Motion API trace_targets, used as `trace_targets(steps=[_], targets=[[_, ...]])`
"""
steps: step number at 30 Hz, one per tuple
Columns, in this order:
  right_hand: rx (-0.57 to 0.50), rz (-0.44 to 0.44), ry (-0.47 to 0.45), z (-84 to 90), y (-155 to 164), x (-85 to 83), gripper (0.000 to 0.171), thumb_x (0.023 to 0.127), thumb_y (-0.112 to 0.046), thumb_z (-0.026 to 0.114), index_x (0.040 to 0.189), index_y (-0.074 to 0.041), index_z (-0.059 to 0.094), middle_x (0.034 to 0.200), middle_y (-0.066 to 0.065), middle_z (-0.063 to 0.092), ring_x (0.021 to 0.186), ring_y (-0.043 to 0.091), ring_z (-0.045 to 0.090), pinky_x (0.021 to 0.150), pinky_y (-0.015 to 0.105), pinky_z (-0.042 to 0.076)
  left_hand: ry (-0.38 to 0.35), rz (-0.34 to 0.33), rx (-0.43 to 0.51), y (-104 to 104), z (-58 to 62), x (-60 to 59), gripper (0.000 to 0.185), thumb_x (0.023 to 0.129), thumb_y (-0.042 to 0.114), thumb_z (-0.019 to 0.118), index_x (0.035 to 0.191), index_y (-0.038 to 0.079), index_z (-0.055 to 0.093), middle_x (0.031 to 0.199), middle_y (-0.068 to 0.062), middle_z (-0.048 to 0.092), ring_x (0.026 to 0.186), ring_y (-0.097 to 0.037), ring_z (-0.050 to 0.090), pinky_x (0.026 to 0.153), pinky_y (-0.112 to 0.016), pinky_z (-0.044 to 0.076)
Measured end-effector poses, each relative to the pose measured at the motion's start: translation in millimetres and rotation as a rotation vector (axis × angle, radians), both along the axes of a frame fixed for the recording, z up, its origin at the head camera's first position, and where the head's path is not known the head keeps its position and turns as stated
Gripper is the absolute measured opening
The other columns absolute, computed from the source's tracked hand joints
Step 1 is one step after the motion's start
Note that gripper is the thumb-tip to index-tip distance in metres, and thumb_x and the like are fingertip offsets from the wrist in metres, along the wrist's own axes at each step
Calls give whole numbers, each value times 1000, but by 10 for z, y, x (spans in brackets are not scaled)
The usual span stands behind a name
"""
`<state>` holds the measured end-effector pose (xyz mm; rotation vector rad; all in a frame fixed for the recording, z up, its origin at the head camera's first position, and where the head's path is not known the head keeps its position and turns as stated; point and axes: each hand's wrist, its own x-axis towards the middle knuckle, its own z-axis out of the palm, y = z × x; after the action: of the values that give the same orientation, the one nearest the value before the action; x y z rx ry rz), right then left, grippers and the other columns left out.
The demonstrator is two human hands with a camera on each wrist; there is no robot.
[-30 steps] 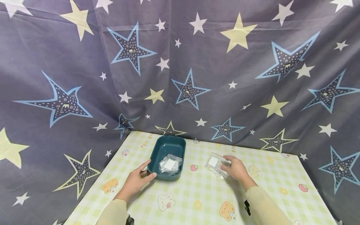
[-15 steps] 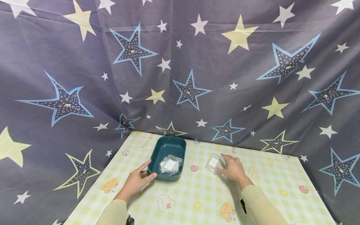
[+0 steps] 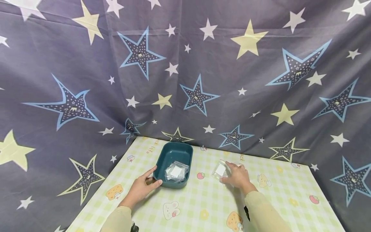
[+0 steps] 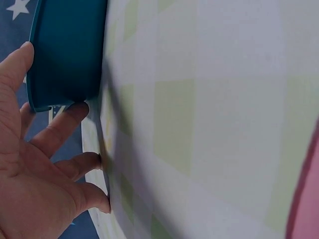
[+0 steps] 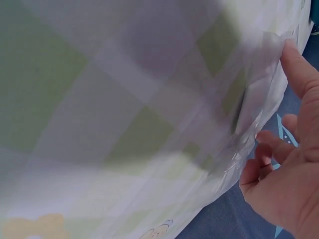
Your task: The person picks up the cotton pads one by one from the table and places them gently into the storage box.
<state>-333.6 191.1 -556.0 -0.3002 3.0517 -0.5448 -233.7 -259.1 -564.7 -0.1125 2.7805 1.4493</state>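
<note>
Since a second ago the right hand (image 3: pixel 238 176) has drawn slightly nearer the person and gathered the clear bag (image 3: pixel 220 170) under its fingers; the left hand (image 3: pixel 141 188) and the tray have kept their places.

Nearest are two pale sleeves, one on each arm. Beyond them, the left hand rests on the checked tablecloth (image 3: pixel 203 203) with fingers spread and fairly straight, thumb and forefinger touching the near left corner of the one teal tray (image 3: pixel 174 157); the left wrist view shows fingertips (image 4: pixel 79 108) against the tray wall (image 4: pixel 67 50), not curled round it. The right hand lies on the cloth to the right, well apart from the tray, fingers bent over the clear bag, which holds one white square; the right wrist view shows thumb and fingers (image 5: pixel 299 69) pinching the crinkled plastic (image 5: pixel 254 99) at its edge.

Two bags in all: one under the right hand, one second clear bag (image 3: pixel 175 171) with a white square lying inside the tray's near end. Farthest back hangs one star-printed curtain (image 3: pixel 185 71).
</note>
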Motion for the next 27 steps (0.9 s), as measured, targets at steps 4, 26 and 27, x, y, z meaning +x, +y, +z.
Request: trace_targets(steps=[4,26,27], targets=[[15,6,-5,-6,-28,-10,93,81,-52,90,159,-16,53,150,20,64,131,54,54,110,67,45,0,0,3,-3,-24,-11,82,93,57,80,164,33,45,141,-22,70,138,-38,64,119,-63,45],[40,26,0,9,-78,-33,81,83,-45,91,152,-15,62,140,17,72,118,48,62,104,64,48,7,-3,-5,-8,-35,-19,83,93,57,79,164,33,44,141,-20,70,140,-38,63,122,-66,40],[39,26,0,11,-80,-30,80,83,-44,91,151,-15,62,139,18,72,119,49,62,105,65,48,6,-5,-4,-9,-36,-20,83,93,57,79,165,33,44,141,-20,70,140,-38,63,122,-66,40]])
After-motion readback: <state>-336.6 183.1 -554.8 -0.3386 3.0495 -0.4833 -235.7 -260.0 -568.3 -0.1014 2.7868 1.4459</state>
